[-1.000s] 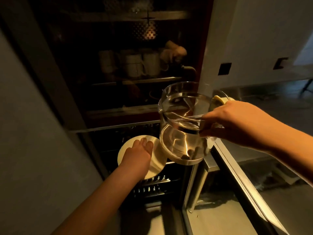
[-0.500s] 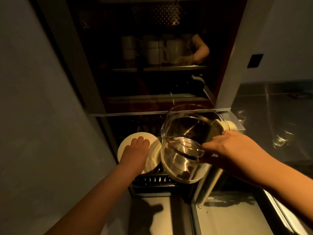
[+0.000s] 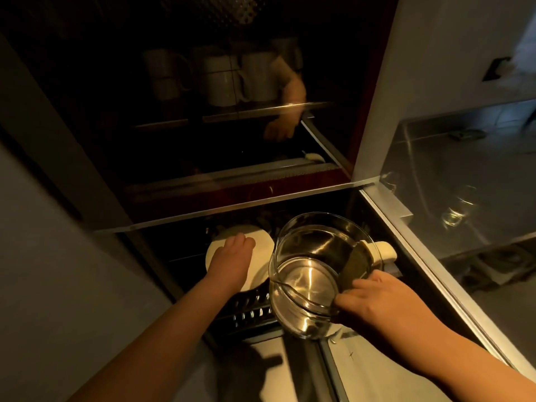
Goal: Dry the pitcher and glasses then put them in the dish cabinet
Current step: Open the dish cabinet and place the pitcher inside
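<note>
My right hand (image 3: 385, 303) grips the clear glass pitcher (image 3: 307, 274) by its handle side and holds it upright, low over the right part of the dish cabinet's lower rack (image 3: 249, 311). My left hand (image 3: 232, 262) rests flat on a white plate (image 3: 261, 242) standing in that rack, fingers together on its face. Two clear glasses (image 3: 455, 213) stand on the steel counter (image 3: 464, 158) to the right.
The cabinet's upper glass door (image 3: 203, 126) is dark and reflects my arm; white mugs (image 3: 226, 79) stand on a shelf behind it. A grey wall (image 3: 43, 256) closes the left. The open lower door's metal frame (image 3: 429, 274) runs along the right.
My right hand has lowered the pitcher from chest height down toward the lower rack. My left hand stayed on the white plate. My view tilted downward.
</note>
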